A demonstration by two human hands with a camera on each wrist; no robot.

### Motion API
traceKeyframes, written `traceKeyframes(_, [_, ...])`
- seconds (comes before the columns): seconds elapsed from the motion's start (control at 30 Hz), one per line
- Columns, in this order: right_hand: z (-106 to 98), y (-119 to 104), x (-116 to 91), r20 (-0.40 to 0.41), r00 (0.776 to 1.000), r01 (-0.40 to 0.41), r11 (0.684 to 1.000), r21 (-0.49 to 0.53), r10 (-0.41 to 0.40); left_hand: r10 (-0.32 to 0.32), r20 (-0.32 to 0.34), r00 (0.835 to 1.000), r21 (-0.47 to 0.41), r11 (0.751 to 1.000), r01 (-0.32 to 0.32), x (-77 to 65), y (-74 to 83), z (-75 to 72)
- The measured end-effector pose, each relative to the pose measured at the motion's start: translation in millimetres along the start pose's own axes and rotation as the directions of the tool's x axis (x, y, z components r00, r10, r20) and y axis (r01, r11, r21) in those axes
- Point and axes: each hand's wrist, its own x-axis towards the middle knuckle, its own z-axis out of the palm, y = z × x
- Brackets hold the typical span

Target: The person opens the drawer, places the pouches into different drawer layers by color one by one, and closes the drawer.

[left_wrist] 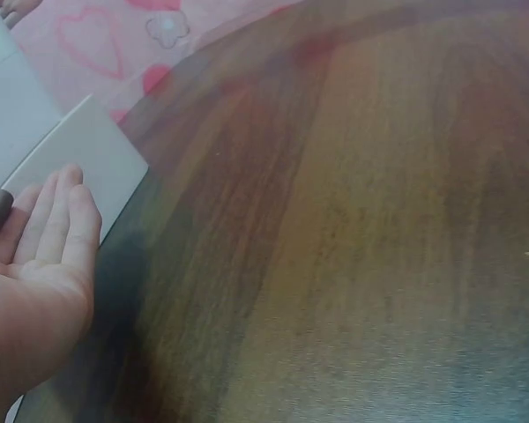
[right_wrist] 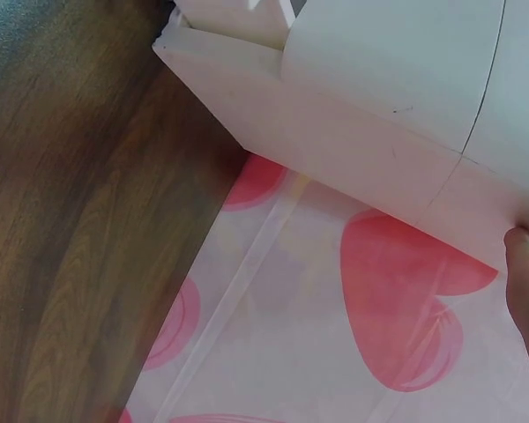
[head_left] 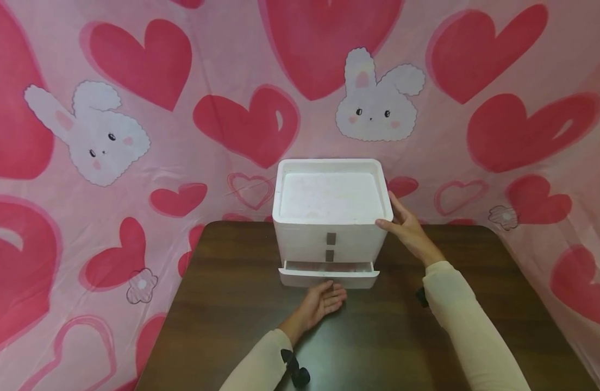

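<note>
A white drawer unit [head_left: 331,239] with a tray-like top stands at the back of the wooden table. Its bottom drawer [head_left: 329,281] is pulled partly out. My left hand [head_left: 320,305] is at that drawer's front, palm turned upward. Between its thumb and index finger it pinches the dark grey handle [left_wrist: 0,211], while the other fingers stay stretched out. The head view hides this handle behind the fingertips. My right hand [head_left: 410,231] rests against the unit's right side near the top, with the thumb at the front corner. One finger [right_wrist: 520,242] touches the side wall.
Two more drawers with grey handles [head_left: 331,239] are closed above. A pink cloth [head_left: 231,70] with hearts and rabbits hangs behind the table [head_left: 222,304]. Black straps with small devices [head_left: 296,370] are on the wrists.
</note>
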Motion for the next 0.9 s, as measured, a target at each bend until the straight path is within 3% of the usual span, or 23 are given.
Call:
traceKeyframes(0.17, [1, 1, -1, 0.0, 1.0, 0.008, 1.0, 0.005, -0.008, -0.024, -0.013, 1.0, -0.026, 0.999, 0.023, 7.8, 4.3, -0.1])
traceKeyframes(0.43, [0, 0, -1, -0.005, 1.0, 0.0, 1.0, -0.024, 0.0, 0.022, -0.015, 1.0, 0.004, 1.0, -0.022, 17.8, 12.1, 0.2])
traceKeyframes(0.9, [-1, -1, 0, -0.013, 1.0, -0.025, 0.998, -0.06, 0.024, 0.03, -0.027, 0.999, 0.002, 1.0, -0.03, 26.7, 20.7, -0.7])
